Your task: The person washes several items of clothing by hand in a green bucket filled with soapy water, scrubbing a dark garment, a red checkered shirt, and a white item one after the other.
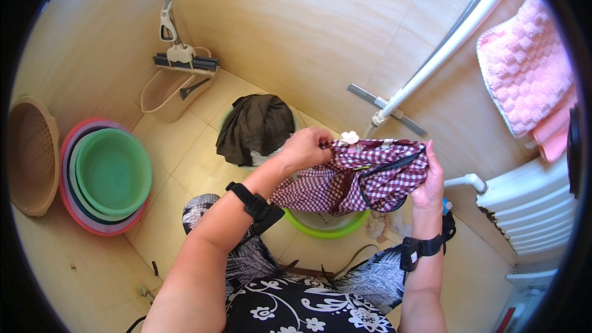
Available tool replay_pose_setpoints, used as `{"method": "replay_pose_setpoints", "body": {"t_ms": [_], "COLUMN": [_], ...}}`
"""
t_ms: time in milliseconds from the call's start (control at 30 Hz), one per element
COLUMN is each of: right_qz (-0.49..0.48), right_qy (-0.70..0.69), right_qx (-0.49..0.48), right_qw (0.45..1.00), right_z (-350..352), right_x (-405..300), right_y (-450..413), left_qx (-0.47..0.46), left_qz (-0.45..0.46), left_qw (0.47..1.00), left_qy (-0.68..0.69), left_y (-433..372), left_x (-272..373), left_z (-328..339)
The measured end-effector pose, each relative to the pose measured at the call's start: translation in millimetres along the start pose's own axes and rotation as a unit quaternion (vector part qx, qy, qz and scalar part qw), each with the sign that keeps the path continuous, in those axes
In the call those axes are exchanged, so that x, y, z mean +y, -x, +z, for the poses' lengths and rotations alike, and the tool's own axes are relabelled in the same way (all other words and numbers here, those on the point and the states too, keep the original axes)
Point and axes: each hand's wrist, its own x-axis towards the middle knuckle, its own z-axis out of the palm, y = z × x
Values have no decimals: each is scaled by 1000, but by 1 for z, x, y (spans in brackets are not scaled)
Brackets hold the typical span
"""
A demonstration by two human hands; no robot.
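A maroon and white checked cloth garment [342,185] with dark trim is stretched between my hands above a lime-green basin [323,231]. My left hand [305,148] grips its upper left edge, beside a white flower-shaped piece [349,138]. At the garment's right end, my right hand [428,180] holds the cloth with the thumb up along the dark-trimmed edge. Greyish contents show in the basin, mostly hidden by the cloth. Just beyond my left hand, a dark olive cloth [254,125] is heaped in a pale green basin [222,127].
Nested plastic basins [113,171] and a tan basket [32,157] are at the left. A sponge mop [180,53] stands in a beige bucket [162,97]. A floor squeegee [386,108], a white radiator [527,203] and a pink towel [525,69] are at the right.
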Motion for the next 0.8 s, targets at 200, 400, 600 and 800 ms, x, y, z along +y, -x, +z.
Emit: {"method": "replay_pose_setpoints", "body": {"t_ms": [200,400,600,800], "right_qz": [-7,29,-25,-54], "right_qy": [94,484,425,267], "right_qx": [18,-96,-123,77], "right_qw": [995,869,896,959], "right_z": [-12,-27,-26,-21], "right_x": [-6,24,59,16], "right_y": [4,5,1,5], "left_qx": [41,43,-155,-160], "left_qz": [-56,-80,-77,8], "left_qw": [850,780,833,986], "left_qy": [522,620,525,52], "left_y": [-11,-14,-15,-10], "left_x": [-2,36,45,44], "left_z": [-5,5,41,-6]}}
